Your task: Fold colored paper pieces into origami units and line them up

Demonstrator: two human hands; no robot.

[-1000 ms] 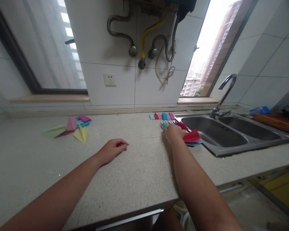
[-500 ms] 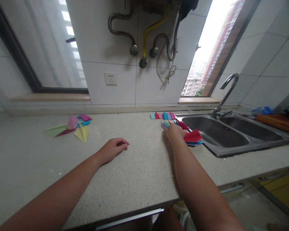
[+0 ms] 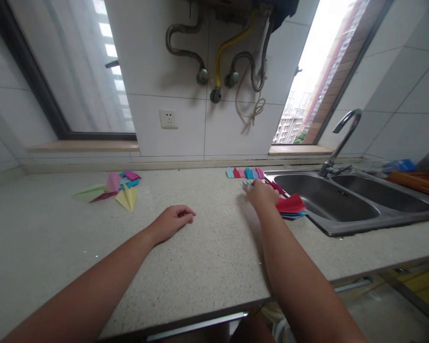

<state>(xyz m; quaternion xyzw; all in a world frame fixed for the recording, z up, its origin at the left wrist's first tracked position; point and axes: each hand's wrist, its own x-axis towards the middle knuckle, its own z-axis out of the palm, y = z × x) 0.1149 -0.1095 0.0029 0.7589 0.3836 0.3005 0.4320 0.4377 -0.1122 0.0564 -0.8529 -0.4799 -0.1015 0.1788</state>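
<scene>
My right hand (image 3: 262, 196) reaches forward onto a fanned pile of coloured paper sheets (image 3: 290, 206) lying beside the sink; its fingers cover the pile's far end, and their grip is hidden. A red sheet tops the pile. Just beyond, a row of small folded paper pieces (image 3: 245, 172) stands by the wall. My left hand (image 3: 172, 221) rests on the speckled countertop (image 3: 200, 257) with its fingers curled under, holding nothing. Far left on the counter lies a loose group of folded paper shapes (image 3: 116, 189) in green, pink, yellow and blue.
A steel double sink (image 3: 343, 202) with a curved tap (image 3: 339, 138) fills the right side. A wooden board (image 3: 420, 181) lies beyond it. Pipes and hoses (image 3: 229, 52) hang on the tiled wall above a socket (image 3: 168, 118). Windows flank the wall.
The view has shifted slightly left. My right hand has crept a little farther forward over the paper pile. My left hand stays put.
</scene>
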